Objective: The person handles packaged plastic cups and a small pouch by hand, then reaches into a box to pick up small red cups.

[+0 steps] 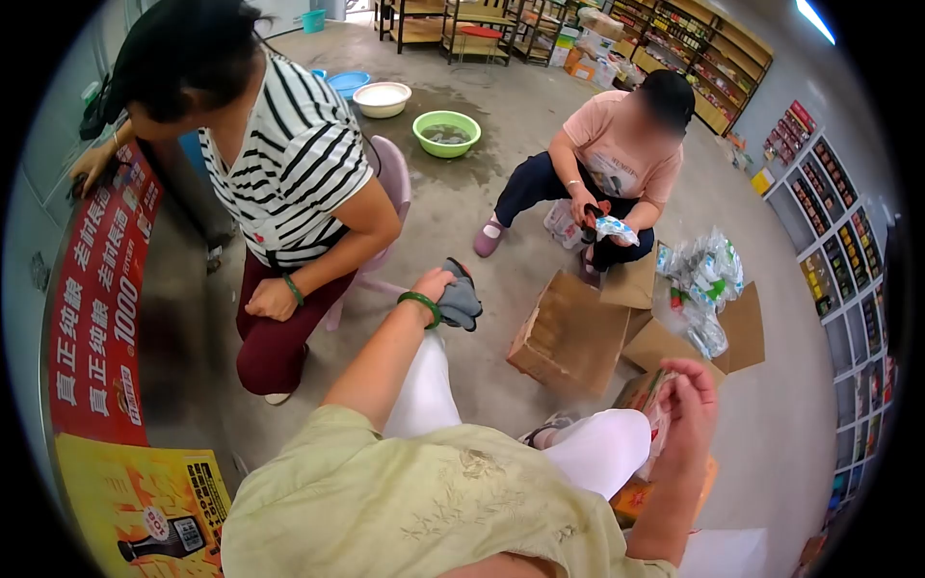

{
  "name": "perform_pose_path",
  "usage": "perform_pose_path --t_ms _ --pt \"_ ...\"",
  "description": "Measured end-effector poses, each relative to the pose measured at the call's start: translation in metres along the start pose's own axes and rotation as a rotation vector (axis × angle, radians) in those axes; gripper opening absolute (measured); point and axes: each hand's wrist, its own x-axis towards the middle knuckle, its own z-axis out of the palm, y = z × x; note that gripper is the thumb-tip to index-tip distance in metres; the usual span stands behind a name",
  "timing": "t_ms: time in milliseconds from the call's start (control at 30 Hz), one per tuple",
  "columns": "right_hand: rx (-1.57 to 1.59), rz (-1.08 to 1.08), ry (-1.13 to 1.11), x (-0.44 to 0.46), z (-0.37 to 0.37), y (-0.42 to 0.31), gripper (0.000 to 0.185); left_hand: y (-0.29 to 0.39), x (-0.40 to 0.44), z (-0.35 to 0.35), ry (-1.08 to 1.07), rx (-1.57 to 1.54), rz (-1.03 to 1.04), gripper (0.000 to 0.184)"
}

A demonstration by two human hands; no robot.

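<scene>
My left hand point(434, 283), with a green bangle at the wrist, is closed around a grey cloth-like item point(461, 301) with a dark edge; its exact kind is unclear. It is held out above the floor past my left knee. On the other side, my right hand point(692, 393) is raised beside my right knee, fingers loosely bent and somewhat apart, and nothing plainly shows in them. Close below those fingers is some pinkish clear plastic point(660, 424), next to a cardboard box point(633, 393).
A person in a striped shirt point(289, 154) is at the left by a red sign point(106, 299). Ahead, another person in pink point(617, 144) handles a blue-and-white package point(615, 229). Open cartons point(568, 332), plastic packaging point(708, 279) and a green basin point(446, 146) are on the floor.
</scene>
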Motion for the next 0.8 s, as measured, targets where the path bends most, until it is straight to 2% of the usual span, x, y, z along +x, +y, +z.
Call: perform_pose_path --t_ms 100,167,300,333,433,500,567,700,800 --pt "-0.076 -0.255 -0.113 -0.007 0.020 -0.057 0.022 -0.003 0.004 -0.001 -0.034 -0.019 -0.016 0.024" --pt "-0.139 -0.481 -0.281 -0.018 0.030 -0.092 0.024 0.002 -0.006 0.002 0.019 0.008 -0.015 0.018" --pt "-0.074 -0.925 -0.488 -0.048 0.048 -0.124 0.030 -0.007 0.007 -0.011 0.027 0.136 0.012 0.013" --pt "-0.063 -0.928 -0.479 -0.061 0.052 -0.135 0.030 -0.014 0.019 -0.019 0.035 0.184 0.032 0.015" --pt "-0.186 -0.505 -0.395 -0.113 0.060 -0.176 0.026 -0.010 0.013 -0.014 0.069 0.294 0.075 0.015" --pt "-0.190 -0.571 -0.434 -0.112 0.061 -0.177 0.025 -0.005 0.003 -0.004 0.103 0.356 0.090 0.012" --pt "-0.173 -0.613 -0.462 -0.109 0.060 -0.170 0.025 -0.003 -0.003 0.002 0.051 0.214 -0.050 0.015" --pt "-0.148 -0.657 -0.498 -0.108 0.058 -0.161 0.025 -0.006 0.000 0.002 0.050 0.343 0.018 0.020" --pt "-0.123 -0.675 -0.513 -0.100 0.058 -0.154 0.024 0.002 -0.012 0.008 0.063 0.340 -0.013 0.022"
